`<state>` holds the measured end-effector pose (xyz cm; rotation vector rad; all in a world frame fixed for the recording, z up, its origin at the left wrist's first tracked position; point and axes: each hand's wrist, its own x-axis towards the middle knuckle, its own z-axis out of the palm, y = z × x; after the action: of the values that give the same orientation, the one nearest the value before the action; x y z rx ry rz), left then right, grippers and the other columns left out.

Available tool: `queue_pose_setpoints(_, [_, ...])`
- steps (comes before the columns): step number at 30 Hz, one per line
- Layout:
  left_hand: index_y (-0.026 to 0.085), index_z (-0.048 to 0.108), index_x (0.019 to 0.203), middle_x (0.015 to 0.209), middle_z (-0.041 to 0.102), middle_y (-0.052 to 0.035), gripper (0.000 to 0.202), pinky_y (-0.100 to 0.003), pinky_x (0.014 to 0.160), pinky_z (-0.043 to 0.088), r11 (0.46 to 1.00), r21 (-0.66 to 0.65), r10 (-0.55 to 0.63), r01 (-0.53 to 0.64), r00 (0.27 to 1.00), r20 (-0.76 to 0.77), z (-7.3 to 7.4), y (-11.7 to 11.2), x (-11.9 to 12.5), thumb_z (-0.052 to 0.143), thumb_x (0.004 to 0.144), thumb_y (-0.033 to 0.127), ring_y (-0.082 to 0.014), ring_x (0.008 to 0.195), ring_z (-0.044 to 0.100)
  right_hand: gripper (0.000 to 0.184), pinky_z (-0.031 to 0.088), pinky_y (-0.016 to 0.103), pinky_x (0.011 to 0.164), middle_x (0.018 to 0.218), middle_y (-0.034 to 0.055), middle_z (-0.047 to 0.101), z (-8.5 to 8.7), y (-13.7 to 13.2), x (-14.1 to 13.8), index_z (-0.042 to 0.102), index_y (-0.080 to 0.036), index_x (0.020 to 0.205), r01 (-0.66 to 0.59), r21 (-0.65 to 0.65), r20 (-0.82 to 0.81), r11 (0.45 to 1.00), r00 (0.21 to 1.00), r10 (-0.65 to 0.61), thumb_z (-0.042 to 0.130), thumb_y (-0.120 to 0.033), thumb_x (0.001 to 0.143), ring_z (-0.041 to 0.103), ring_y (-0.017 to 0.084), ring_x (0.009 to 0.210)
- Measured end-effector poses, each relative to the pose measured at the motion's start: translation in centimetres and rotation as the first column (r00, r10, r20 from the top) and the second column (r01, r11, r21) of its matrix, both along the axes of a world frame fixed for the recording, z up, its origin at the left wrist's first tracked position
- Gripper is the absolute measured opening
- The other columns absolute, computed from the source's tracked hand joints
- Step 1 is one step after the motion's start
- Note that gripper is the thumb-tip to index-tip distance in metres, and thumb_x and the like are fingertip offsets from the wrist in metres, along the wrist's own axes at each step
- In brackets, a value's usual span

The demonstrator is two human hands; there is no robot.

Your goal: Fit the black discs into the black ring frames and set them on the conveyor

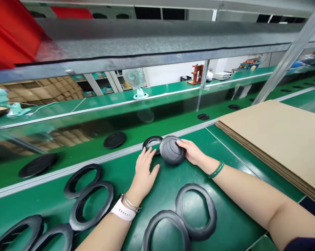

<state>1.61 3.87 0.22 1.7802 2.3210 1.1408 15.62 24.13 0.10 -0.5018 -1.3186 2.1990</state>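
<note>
My right hand (192,153) is closed round a dark grey oval cap (171,150), holding it tilted just above the green bench near the conveyor's edge. My left hand (144,170) lies flat and open on the bench beside it, its fingertips touching a black ring (151,142) at the rail. A white watch and thin bracelets sit on my left wrist, a green bangle on my right. Two black oval rings (194,211) lie overlapped in front of me.
Several more black oval rings (91,202) lie at the left of the bench. Black discs (115,139) ride on the green conveyor beyond the rail. A stack of cardboard sheets (280,139) fills the right side. A small fan (135,80) stands behind.
</note>
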Motion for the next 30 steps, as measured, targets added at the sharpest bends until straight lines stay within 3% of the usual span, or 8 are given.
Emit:
queue_pose_setpoints(3, [0.024,0.035,0.148,0.147,0.040,-0.0105,0.061,-0.062,0.118,0.012,0.990,-0.140,-0.014,-0.001,0.995,-0.103,-0.5,0.1,0.2,0.056,0.091,0.022,-0.0305,0.144,0.022,0.045,0.052,0.029,0.070,0.087,0.0060,0.067,-0.5,1.0,-0.1,0.068,-0.014,0.091,0.119,-0.092,-0.049,0.989,0.991,-0.124,0.088,-0.045,0.065,0.062,0.020,0.081])
queue_pose_setpoints(6, [0.026,0.054,0.132,0.120,0.057,-0.0071,0.046,-0.061,0.118,0.009,0.990,-0.141,-0.023,0.005,0.991,-0.129,-0.1,-0.1,0.7,0.061,0.087,0.017,-0.0272,0.125,0.045,0.045,0.052,0.028,0.063,0.079,0.0044,0.065,-0.9,2.1,-0.2,0.064,-0.016,0.086,0.200,-0.061,-0.066,0.978,0.977,-0.204,0.086,-0.048,0.064,0.060,0.018,0.072])
queue_pose_setpoints(9, [0.027,0.066,0.104,0.101,0.060,-0.0021,0.021,-0.061,0.119,0.002,0.975,-0.152,-0.168,0.162,0.985,-0.028,0.8,-0.3,1.2,0.068,0.085,0.020,-0.0246,0.109,0.054,0.045,0.052,0.028,0.063,0.083,0.0054,0.065,-1.0,2.6,-0.1,0.063,-0.017,0.089,0.275,0.041,-0.086,0.961,0.959,-0.271,0.082,-0.051,0.066,0.061,0.019,0.074])
queue_pose_setpoints(13, [0.025,0.066,0.097,0.103,0.064,-0.0025,0.015,-0.050,0.122,0.005,0.893,-0.074,-0.416,0.445,0.876,0.243,1.7,-0.5,1.6,0.071,0.086,0.034,-0.0234,0.105,0.057,0.049,0.054,0.034,0.067,0.090,0.0085,0.065,-1.1,2.5,-0.7,0.060,-0.017,0.100,0.384,0.266,-0.100,0.884,0.923,-0.371,0.075,-0.054,0.072,0.062,0.022,0.075])
queue_pose_setpoints(15, [0.023,0.066,0.097,0.111,0.063,-0.0051,0.017,-0.045,0.119,0.020,0.875,0.010,-0.451,0.484,0.807,0.383,1.8,-0.4,1.5,0.066,0.090,0.039,-0.0245,0.109,0.056,0.055,0.055,0.038,0.072,0.095,0.0103,0.065,-1.0,2.8,-1.5,0.058,-0.017,0.111,0.428,0.410,-0.112,0.806,0.900,-0.421,0.071,-0.055,0.075,0.062,0.024,0.079])
queue_pose_setpoints(19, [0.021,0.067,0.100,0.113,0.062,-0.0082,0.031,-0.038,0.099,0.041,0.910,0.109,-0.392,0.400,0.743,0.543,1.6,-0.1,0.8,0.053,0.096,0.048,-0.0269,0.108,0.055,0.054,0.047,0.045,0.098,0.118,0.0137,0.060,-0.2,4.2,-4.6,0.054,-0.016,0.127,0.405,0.709,-0.145,0.577,0.885,-0.442,0.067,-0.045,0.083,0.058,0.026,0.103])
queue_pose_setpoints(25, [0.018,0.067,0.104,0.108,0.066,-0.0087,0.046,-0.039,0.101,0.040,0.935,0.138,-0.333,0.326,0.676,0.657,0.7,0.3,-0.2,0.043,0.098,0.057,-0.0280,0.106,0.057,0.035,0.031,0.039,0.116,0.123,0.0105,0.060,-0.1,6.3,-10.9,0.068,-0.016,0.115,0.075,0.960,0.000,0.271,0.964,-0.267,0.068,-0.012,0.081,0.048,0.025,0.124])
queue_pose_setpoints(30, [0.017,0.067,0.101,0.115,0.066,-0.0107,0.051,-0.042,0.108,0.037,0.959,0.154,-0.269,0.238,0.596,0.757,-0.3,0.6,-0.8,0.045,0.096,0.063,-0.0297,0.114,0.056,0.038,0.025,0.041,0.118,0.129,0.0131,0.056,-1.4,7.5,-12.4,0.064,-0.013,0.122,-0.074,0.985,0.115,0.153,0.952,-0.283,0.067,-0.007,0.084,0.040,0.025,0.130])
